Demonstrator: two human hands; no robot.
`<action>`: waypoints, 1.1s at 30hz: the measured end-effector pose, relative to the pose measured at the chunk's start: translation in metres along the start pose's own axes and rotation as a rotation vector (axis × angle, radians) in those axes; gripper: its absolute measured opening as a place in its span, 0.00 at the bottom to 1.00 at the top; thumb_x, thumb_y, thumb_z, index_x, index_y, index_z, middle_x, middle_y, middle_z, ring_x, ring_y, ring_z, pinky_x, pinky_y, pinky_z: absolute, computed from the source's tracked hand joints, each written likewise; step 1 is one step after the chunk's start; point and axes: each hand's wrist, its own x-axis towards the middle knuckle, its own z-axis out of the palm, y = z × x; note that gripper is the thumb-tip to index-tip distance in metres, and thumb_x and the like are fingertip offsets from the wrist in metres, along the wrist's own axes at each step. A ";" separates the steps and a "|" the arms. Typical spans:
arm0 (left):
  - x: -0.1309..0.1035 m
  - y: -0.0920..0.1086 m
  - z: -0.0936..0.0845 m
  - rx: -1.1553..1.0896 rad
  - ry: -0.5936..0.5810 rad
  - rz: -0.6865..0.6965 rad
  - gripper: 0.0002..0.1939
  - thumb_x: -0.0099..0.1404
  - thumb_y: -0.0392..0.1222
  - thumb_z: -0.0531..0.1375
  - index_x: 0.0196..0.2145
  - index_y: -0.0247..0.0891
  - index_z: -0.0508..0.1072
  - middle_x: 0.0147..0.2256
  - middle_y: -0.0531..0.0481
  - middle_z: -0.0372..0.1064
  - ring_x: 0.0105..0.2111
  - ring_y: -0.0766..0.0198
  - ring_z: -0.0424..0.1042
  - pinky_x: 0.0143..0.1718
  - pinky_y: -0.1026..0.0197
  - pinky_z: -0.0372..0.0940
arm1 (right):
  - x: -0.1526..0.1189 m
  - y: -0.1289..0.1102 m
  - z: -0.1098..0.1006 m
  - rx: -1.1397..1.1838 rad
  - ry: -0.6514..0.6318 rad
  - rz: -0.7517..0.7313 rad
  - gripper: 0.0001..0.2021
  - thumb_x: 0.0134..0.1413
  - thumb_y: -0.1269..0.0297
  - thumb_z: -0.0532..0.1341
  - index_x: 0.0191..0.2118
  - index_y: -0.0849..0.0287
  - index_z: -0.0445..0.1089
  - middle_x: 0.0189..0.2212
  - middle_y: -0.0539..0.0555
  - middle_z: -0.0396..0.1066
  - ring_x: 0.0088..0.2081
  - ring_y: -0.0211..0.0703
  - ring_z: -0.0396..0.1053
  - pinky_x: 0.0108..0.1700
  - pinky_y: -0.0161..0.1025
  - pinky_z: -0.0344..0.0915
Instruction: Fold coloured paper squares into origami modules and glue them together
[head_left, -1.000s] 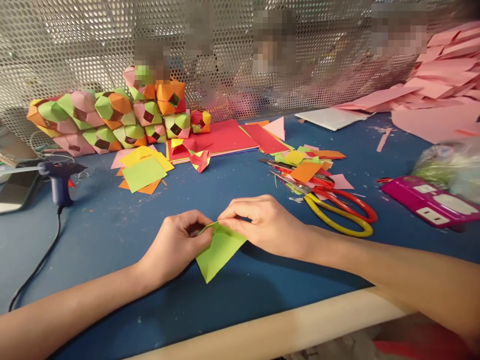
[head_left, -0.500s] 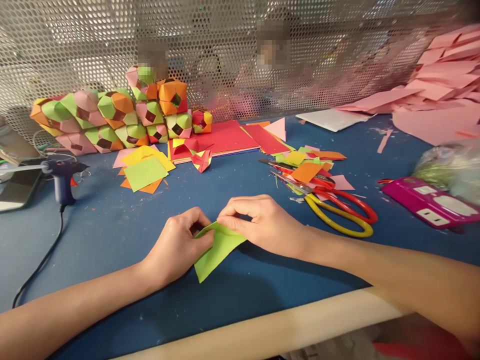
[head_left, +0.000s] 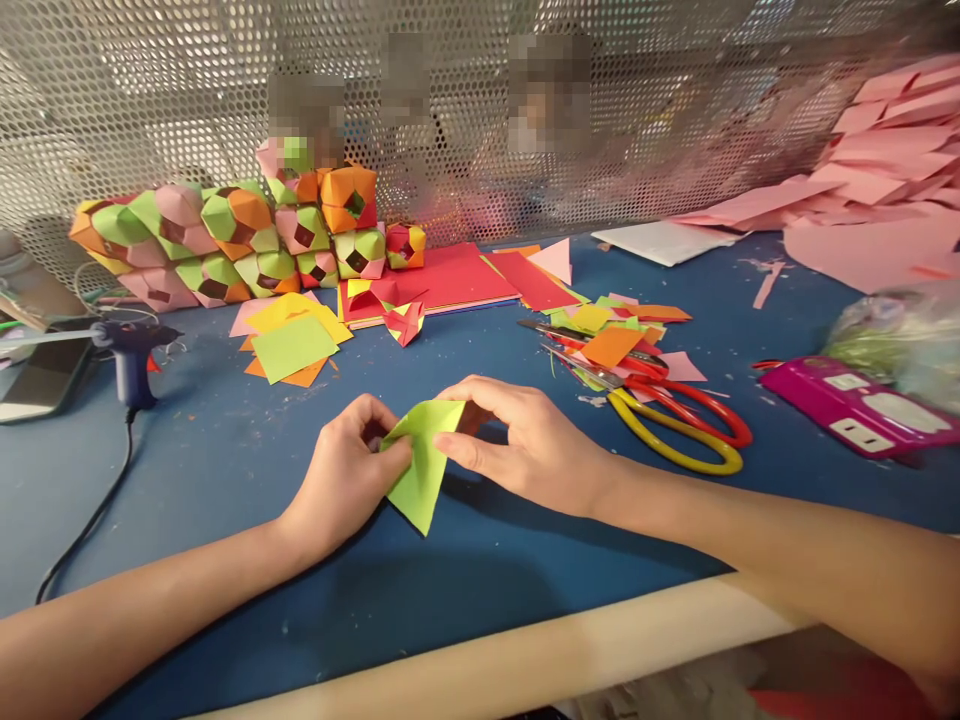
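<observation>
A lime-green sheet of paper, creased down its middle, is held above the blue table. My left hand pinches its left edge between thumb and curled fingers. On its right side, my right hand has the thumb against the front face and the fingers behind the upper right corner, which hides their tips. Beyond the hands lie a loose pile of yellow, green and orange paper squares and a small folded red and yellow paper piece.
Yellow- and red-handled scissors lie right, beside paper scraps. A purple power strip is farther right. A glue gun with its cord stands left. Folded paper balls are stacked against the perforated metal screen.
The green paper has been turned more upright and lifted slightly, its creased face now showing. My right hand's thumb and fingers have spread wider apart; my left hand has shifted slightly up and left.
</observation>
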 end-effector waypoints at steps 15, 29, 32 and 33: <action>-0.005 0.008 0.000 -0.080 0.000 -0.045 0.03 0.53 0.36 0.57 0.28 0.39 0.64 0.23 0.59 0.59 0.24 0.70 0.58 0.23 0.68 0.55 | -0.003 -0.001 0.025 0.115 0.090 0.090 0.10 0.49 0.64 0.60 0.35 0.57 0.57 0.30 0.49 0.63 0.31 0.37 0.63 0.33 0.35 0.62; -0.007 0.008 0.001 -0.269 -0.111 -0.143 0.03 0.54 0.35 0.55 0.26 0.38 0.61 0.22 0.58 0.55 0.23 0.71 0.55 0.22 0.68 0.52 | -0.001 0.012 0.025 0.015 0.174 -0.240 0.07 0.54 0.76 0.53 0.31 0.56 0.59 0.30 0.51 0.61 0.33 0.37 0.63 0.37 0.36 0.63; -0.009 0.009 0.000 -0.314 -0.138 -0.160 0.03 0.54 0.34 0.55 0.27 0.38 0.61 0.23 0.58 0.55 0.23 0.71 0.55 0.22 0.68 0.52 | -0.003 0.014 0.023 -0.006 0.111 -0.384 0.11 0.51 0.81 0.51 0.34 0.57 0.60 0.33 0.53 0.62 0.37 0.38 0.64 0.39 0.38 0.63; -0.010 0.008 0.000 -0.318 -0.138 -0.162 0.03 0.55 0.34 0.55 0.27 0.38 0.61 0.23 0.59 0.55 0.23 0.72 0.55 0.22 0.68 0.52 | -0.003 0.015 0.023 -0.011 0.096 -0.403 0.11 0.50 0.81 0.51 0.34 0.57 0.61 0.34 0.54 0.62 0.37 0.39 0.64 0.40 0.38 0.64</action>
